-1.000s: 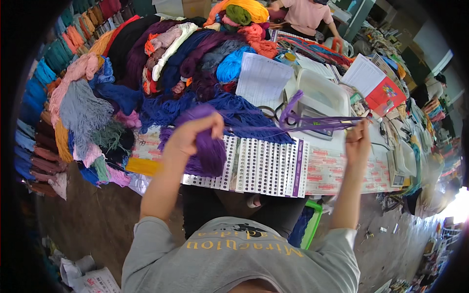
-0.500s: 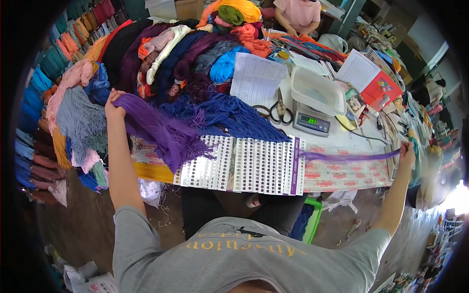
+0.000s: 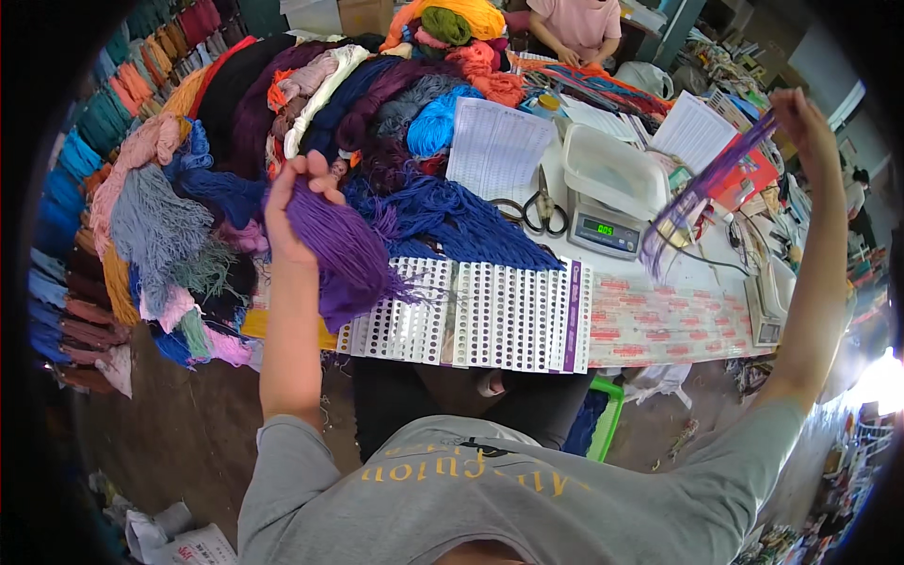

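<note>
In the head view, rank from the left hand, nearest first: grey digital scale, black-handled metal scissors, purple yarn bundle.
1. Purple yarn bundle: hanging from the left hand.
2. Black-handled metal scissors: to the hand's right.
3. Grey digital scale: farther right.

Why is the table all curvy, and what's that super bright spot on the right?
Head view: the fisheye lens bends the table's front edge and darkens the corners; head view, right rim: strong light washes out to white, so its source can't be made out; head view: the purple strands in the right hand seem slightly blurry.
</note>
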`<state>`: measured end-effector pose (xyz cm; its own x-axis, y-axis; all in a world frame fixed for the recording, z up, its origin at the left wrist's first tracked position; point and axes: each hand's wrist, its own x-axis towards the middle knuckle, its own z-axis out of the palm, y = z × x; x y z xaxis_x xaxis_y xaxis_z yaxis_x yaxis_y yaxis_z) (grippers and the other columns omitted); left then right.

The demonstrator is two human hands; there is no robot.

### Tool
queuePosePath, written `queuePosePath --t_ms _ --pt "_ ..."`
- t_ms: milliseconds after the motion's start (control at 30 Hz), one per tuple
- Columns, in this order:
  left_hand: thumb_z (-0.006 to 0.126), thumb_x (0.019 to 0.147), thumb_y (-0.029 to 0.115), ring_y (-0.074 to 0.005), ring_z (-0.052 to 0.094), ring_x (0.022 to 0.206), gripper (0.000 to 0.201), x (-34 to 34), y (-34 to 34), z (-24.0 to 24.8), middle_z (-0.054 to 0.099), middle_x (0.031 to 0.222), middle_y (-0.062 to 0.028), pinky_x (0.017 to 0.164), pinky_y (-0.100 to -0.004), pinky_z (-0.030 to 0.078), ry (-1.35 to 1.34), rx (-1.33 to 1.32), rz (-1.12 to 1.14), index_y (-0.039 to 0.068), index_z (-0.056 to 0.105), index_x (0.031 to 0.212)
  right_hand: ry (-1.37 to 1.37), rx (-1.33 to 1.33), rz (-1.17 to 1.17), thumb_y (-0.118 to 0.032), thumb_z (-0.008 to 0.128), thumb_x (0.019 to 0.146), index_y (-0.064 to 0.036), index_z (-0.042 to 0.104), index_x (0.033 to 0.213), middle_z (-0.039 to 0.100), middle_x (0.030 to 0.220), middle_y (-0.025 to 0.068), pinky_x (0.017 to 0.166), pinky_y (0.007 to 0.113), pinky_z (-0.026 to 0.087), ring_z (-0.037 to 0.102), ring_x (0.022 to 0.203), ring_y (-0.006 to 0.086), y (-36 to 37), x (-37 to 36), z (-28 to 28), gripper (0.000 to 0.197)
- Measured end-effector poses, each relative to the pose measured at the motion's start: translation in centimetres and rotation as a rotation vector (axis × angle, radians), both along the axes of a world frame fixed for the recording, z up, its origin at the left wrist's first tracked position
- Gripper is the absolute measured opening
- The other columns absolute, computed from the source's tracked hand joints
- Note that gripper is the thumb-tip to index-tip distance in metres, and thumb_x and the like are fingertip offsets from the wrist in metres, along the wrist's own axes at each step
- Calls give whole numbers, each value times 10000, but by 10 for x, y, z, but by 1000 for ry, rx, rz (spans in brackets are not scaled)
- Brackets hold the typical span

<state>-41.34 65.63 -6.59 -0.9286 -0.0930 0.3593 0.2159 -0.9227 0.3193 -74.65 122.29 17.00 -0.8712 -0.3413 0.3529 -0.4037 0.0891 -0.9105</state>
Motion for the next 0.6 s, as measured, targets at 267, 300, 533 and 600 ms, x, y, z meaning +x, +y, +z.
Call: queuePosePath --t_ms 267,300,533,600 --pt "393 951 209 -98 493 613 306 7 36 -6 629 976 -61 688 -291 425 39 64 -92 106 561 1185 227 -140 -292 -389 533 902 -99 618 1081 648 1019 -21 747 188 417 538 795 34 -12 -30 64 351" --pt "393 951 209 -98 493 613 306 5 40 -6 629 976 -61 688 -291 425 42 66 -100 106 561 1185 232 -136 -299 -389 533 902 -99 618 1081 648 1019 -21 747 188 417 538 795 34 -8 -35 62 351" --pt "395 939 212 -68 456 529 448 1 70 -4 623 960 -62 632 -251 383 10 56 -132 88 351 1368 288 270 -86 -356 524 896 -73 647 1028 641 977 9 807 259 413 561 911 114 -66 -53 -99 335" --pt "416 924 206 -72 453 534 485 5 77 -2 607 952 -59 630 -252 383 1 19 -125 59 320 1376 224 289 -66 -279 540 890 -58 658 1018 651 960 30 841 282 416 580 906 145 -85 -55 -184 281"
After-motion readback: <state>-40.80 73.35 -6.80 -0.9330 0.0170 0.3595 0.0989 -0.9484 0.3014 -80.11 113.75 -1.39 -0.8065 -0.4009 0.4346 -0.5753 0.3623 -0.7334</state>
